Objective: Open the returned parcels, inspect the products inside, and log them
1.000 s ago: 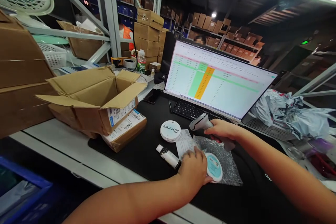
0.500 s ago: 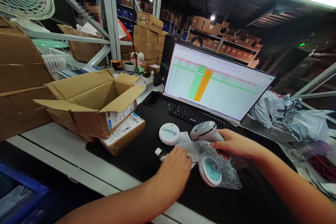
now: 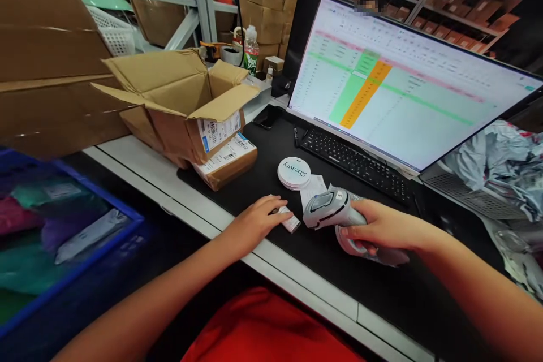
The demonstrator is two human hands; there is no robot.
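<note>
My right hand [image 3: 377, 226] is closed round the handle of a grey and white barcode scanner [image 3: 328, 207], its head pointing left over the desk. Beneath it, a round tub [image 3: 348, 242] and a bubble-wrap pouch [image 3: 392, 257] are partly hidden. My left hand [image 3: 258, 218] rests low on the mat, thumb and fingers closed about a small bottle [image 3: 292, 222], whose white printed label shows. Just beyond lies a white round tub [image 3: 294, 173] with lettering on its lid. A printed paper slip [image 3: 313, 189] sticks out between that tub and the scanner.
An open cardboard box [image 3: 178, 96] stands on a flatter taped box [image 3: 229, 161] at left. Behind are a phone [image 3: 269, 116], keyboard [image 3: 352, 164] and monitor [image 3: 407, 90]. Grey plastic bags [image 3: 504, 164] lie right. A blue crate [image 3: 127, 209] of packets sits lower left.
The view has tilted down and left. My left hand has moved away from the paper slip and closed on the small bottle. The scanner has come over the tub and bubble-wrap pouch.
</note>
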